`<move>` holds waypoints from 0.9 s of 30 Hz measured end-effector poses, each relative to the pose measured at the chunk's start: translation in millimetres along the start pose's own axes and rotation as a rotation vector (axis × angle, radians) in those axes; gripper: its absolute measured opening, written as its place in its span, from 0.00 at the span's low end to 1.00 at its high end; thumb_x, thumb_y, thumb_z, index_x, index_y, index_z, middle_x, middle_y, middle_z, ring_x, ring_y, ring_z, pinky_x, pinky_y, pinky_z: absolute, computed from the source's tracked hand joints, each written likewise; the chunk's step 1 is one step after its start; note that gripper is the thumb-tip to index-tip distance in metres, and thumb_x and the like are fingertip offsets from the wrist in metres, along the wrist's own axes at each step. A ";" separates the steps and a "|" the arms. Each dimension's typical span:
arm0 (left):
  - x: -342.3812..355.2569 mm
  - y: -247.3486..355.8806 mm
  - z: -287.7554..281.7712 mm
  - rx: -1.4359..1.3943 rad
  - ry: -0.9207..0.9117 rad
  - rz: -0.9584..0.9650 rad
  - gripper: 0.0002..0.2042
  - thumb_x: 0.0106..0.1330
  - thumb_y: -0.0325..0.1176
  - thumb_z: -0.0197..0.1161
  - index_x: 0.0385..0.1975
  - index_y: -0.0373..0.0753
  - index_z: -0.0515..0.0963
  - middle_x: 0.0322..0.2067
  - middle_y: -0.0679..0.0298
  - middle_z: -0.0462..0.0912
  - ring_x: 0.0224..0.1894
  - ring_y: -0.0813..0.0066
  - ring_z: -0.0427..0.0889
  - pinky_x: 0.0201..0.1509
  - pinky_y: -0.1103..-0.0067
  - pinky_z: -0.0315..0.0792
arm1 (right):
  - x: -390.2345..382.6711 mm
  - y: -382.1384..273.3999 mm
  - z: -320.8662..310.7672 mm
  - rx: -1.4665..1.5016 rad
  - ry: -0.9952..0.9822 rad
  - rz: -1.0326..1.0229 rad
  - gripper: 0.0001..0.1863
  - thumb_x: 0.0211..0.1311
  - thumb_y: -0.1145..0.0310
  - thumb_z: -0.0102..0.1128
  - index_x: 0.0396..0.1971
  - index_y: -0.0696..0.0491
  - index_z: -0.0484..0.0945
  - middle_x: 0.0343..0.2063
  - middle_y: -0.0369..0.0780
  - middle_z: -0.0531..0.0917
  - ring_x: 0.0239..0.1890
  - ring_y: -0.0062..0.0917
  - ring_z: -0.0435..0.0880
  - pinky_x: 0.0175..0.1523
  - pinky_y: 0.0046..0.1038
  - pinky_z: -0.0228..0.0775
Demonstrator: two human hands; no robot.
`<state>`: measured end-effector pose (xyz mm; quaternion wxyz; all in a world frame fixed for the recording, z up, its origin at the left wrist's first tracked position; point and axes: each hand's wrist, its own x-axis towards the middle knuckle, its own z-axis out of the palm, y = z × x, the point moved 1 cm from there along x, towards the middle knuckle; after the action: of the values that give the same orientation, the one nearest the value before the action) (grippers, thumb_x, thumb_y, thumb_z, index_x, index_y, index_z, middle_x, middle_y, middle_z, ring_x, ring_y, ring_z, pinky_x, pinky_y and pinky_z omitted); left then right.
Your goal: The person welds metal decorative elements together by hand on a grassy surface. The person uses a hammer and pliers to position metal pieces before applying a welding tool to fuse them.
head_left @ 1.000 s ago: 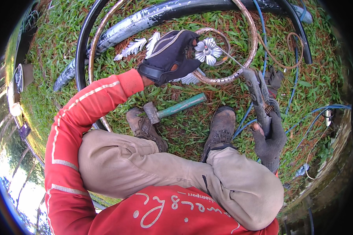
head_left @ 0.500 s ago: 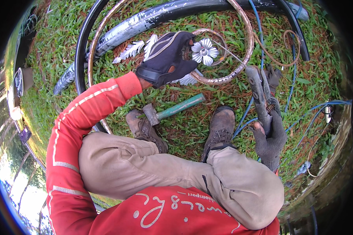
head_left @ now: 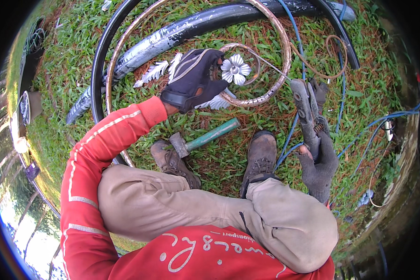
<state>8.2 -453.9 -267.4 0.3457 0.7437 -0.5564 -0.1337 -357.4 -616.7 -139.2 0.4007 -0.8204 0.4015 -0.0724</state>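
Note:
My left hand [head_left: 194,80], in a black glove with bare fingertips, is closed at the left edge of a silver metal flower [head_left: 235,69]. The flower lies against the inner curl of a coppery metal scroll [head_left: 285,44]. Silver leaf ornaments [head_left: 153,73] show beside and below that hand. In a grey knit glove, my right hand [head_left: 318,163] grips a worn welding electrode holder [head_left: 305,109]. A thin welding rod [head_left: 271,65] reaches from the holder's tip across the scroll, up and left past the flower. Whether the rod touches the metal is unclear.
A hammer [head_left: 210,134] with a green handle rests by my left boot [head_left: 168,161]. Behind the scroll lies a thick black-and-grey pipe [head_left: 172,35]. A black curved tube [head_left: 98,60] stands at left. Blue cables [head_left: 343,100] run over the grass at right.
The view has shifted a little, moving the scroll and flower slightly left and down in the picture. Both hands keep their grips. More of the welding rod shows across the scroll.

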 end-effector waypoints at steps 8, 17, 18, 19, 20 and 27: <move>-4.4 -7.2 -49.4 -0.195 0.087 -0.133 0.36 0.63 0.45 0.88 0.66 0.42 0.75 0.60 0.56 0.86 0.63 0.60 0.86 0.72 0.62 0.77 | -10.7 9.0 -1.7 0.119 0.167 0.038 0.29 0.73 0.60 0.78 0.61 0.65 0.80 0.38 0.38 0.86 0.33 0.20 0.81 0.40 0.24 0.74; -48.9 -52.7 -108.0 -0.261 0.212 -0.335 0.22 0.78 0.31 0.73 0.67 0.36 0.76 0.47 0.66 0.83 0.48 0.78 0.83 0.58 0.75 0.79 | 0.2 0.6 -22.2 0.622 0.391 0.311 0.11 0.78 0.65 0.60 0.48 0.57 0.76 0.34 0.41 0.82 0.25 0.24 0.83 0.29 0.28 0.77; -66.3 -51.2 -96.8 -0.211 0.080 -0.406 0.24 0.77 0.33 0.74 0.68 0.35 0.76 0.47 0.64 0.84 0.48 0.76 0.84 0.58 0.73 0.80 | 0.4 -2.4 -24.4 0.653 0.444 0.355 0.10 0.78 0.66 0.59 0.48 0.56 0.75 0.34 0.40 0.82 0.25 0.25 0.83 0.29 0.28 0.77; -80.8 -47.1 -86.7 -0.089 -0.020 -0.379 0.26 0.75 0.34 0.74 0.69 0.35 0.75 0.47 0.61 0.85 0.48 0.71 0.86 0.59 0.70 0.80 | -0.4 1.8 -26.4 0.647 0.455 0.350 0.10 0.78 0.66 0.59 0.48 0.56 0.75 0.34 0.40 0.82 0.25 0.25 0.83 0.29 0.28 0.77; -93.3 -44.6 -77.2 0.037 -0.118 -0.354 0.28 0.73 0.35 0.74 0.70 0.34 0.75 0.48 0.57 0.86 0.49 0.66 0.88 0.60 0.67 0.81 | -0.9 8.6 -26.1 0.677 0.456 0.353 0.10 0.78 0.66 0.59 0.48 0.56 0.75 0.34 0.40 0.82 0.26 0.25 0.83 0.29 0.29 0.77; -98.0 -50.9 -38.1 0.275 0.063 -0.225 0.32 0.65 0.36 0.72 0.70 0.37 0.76 0.59 0.44 0.84 0.61 0.37 0.82 0.67 0.49 0.74 | -10.8 6.6 -9.7 0.649 0.485 0.396 0.14 0.82 0.59 0.61 0.49 0.55 0.77 0.33 0.38 0.82 0.26 0.23 0.82 0.28 0.27 0.73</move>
<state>34.0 -342.6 -291.7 0.2410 0.8453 -0.4715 -0.0707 -372.9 -617.1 -135.3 0.5380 -0.5189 0.5893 -0.3067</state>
